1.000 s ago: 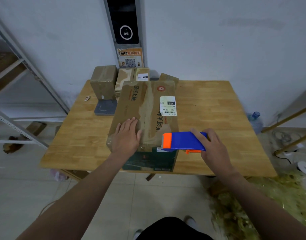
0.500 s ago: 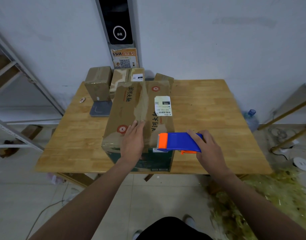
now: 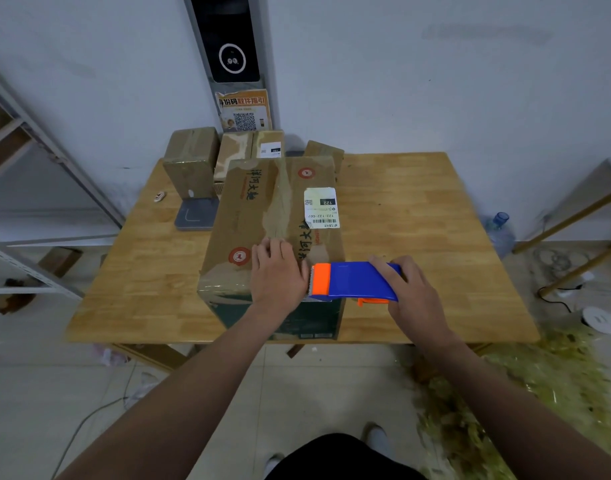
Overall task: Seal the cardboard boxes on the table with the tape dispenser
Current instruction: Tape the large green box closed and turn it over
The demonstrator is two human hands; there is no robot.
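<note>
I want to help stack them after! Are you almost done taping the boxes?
Not quite. A tape strip already runs along the big box top seam. Right now the left hand presses flat on that top while the right hand grips the tape dispenser at the near edge. The smaller boxes at the table back look taped too, but I cannot tell if they are finished.

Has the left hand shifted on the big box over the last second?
Yes. The left hand slid toward the tape dispenser, uncovering the red round logo on the big box.
</note>
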